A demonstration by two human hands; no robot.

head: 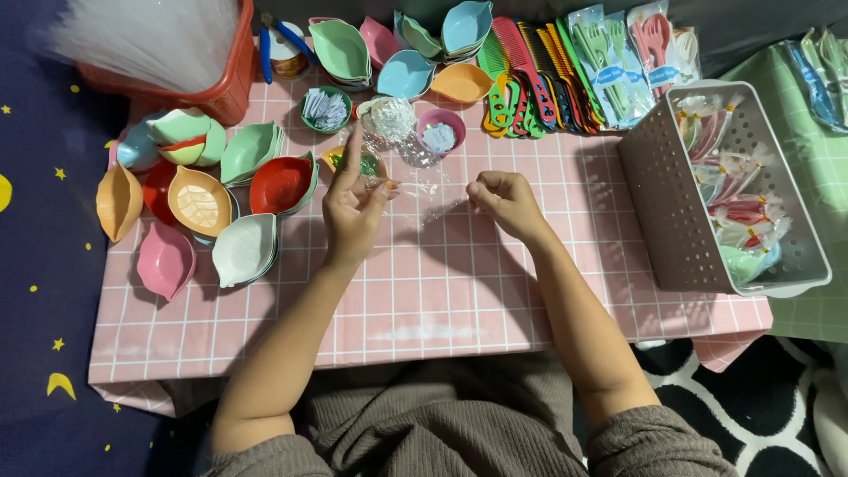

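Pinched between the thumb and fingers of our left hand (353, 208) is one end of a clear, crinkly cellophane bag (415, 181), while our right hand (503, 199) is curled shut, seemingly gripping the other end. Its long axis runs hand to hand above the pink checked tablecloth (442, 300). Leaf-shaped coloured dishes (199, 203) lie left of it, a grey slotted basket (662, 212) right.

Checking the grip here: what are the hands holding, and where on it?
Both hands hold a clear plastic bag: left hand pinches its left edge, right hand its right edge.
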